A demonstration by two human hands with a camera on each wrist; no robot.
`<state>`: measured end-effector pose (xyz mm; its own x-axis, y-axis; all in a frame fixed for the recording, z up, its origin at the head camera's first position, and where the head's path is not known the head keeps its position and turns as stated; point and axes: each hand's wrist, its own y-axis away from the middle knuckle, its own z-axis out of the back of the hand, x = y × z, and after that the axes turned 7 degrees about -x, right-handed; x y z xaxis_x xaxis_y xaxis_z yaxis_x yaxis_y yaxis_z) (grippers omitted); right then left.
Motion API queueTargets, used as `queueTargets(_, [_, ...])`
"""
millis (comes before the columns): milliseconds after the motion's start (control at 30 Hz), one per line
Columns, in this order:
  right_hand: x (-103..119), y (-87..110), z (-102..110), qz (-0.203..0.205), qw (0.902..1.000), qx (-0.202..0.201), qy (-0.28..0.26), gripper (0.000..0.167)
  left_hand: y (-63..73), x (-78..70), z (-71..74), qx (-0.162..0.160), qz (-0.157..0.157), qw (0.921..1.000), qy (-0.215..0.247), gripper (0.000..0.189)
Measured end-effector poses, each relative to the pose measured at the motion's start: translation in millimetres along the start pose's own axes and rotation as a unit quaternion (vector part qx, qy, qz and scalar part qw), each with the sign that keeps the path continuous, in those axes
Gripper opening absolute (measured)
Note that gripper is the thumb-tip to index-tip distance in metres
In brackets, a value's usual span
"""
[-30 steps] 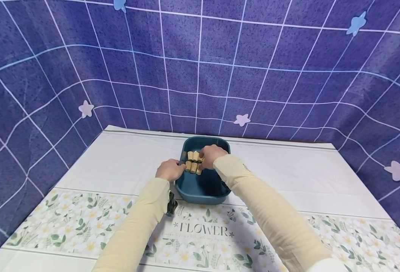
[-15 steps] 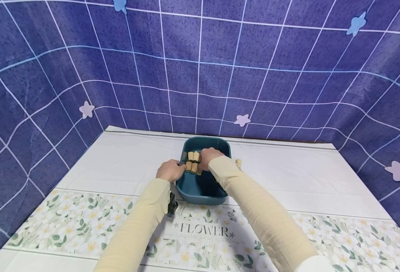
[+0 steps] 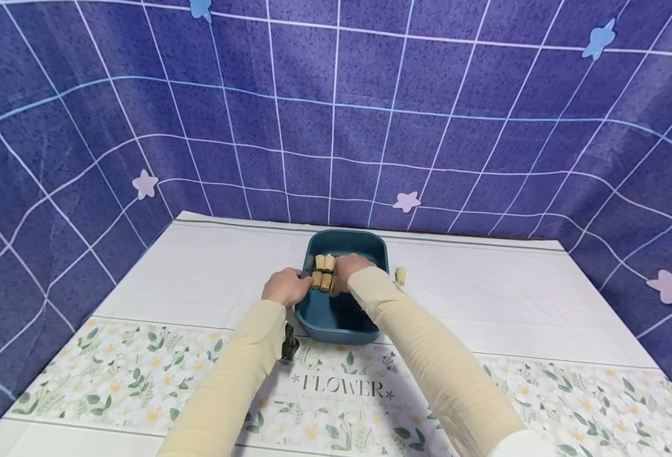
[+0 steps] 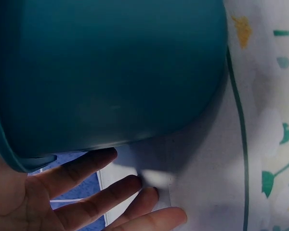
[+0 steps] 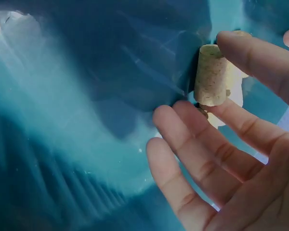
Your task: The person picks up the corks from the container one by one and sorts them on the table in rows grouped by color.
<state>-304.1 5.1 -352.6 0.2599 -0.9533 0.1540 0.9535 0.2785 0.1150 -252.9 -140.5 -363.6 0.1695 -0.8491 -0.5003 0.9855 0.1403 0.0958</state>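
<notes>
Several cork stoppers [image 3: 326,281] lie in two rows in a teal plastic bin [image 3: 336,336], toward its left side. My left hand [image 3: 285,287] grips the bin's left wall, thumb over the rim. In the left wrist view its other fingers [image 4: 98,202] are spread along the outside. My right hand [image 3: 351,270] reaches into the bin just right of the rows. In the right wrist view it pinches a cork stopper [image 5: 211,79], with the thumb at its upper end and the index finger at its lower end. The remaining fingers of that hand extend loosely.
Another cork stopper [image 3: 401,275] lies on the white tablecloth [image 3: 484,285], just right of the bin. A floral band with the word FLOWER [image 3: 341,385] runs along the front. A blue gridded curtain [image 3: 336,114] hangs behind the table.
My right hand has shifted slightly left and down inside the bin. The cork stopper to the right of the bin has come out from behind the right sleeve. The left hand stays put.
</notes>
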Motion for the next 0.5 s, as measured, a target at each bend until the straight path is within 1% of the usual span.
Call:
queueTargets(200, [3.2, -2.1, -3.7, -0.016, 0.9998, -0.005, 0.008, 0.038, 1.2, -0.1, 1.7, 0.002, -0.003, 1.0000, 0.001, 0.044])
queueTargets(367, [3.6, -3.2, -4.9, -0.023, 0.9997, -0.005, 0.009, 0.038, 1.4, -0.1, 1.8, 0.002, -0.008, 1.0000, 0.001, 0.043])
queueTargets(500, [4.2, -0.2, -3.3, -0.023, 0.9996, -0.007, 0.012, 0.038, 0.7, 0.4, 1.3, -0.001, -0.009, 1.0000, 0.000, 0.042])
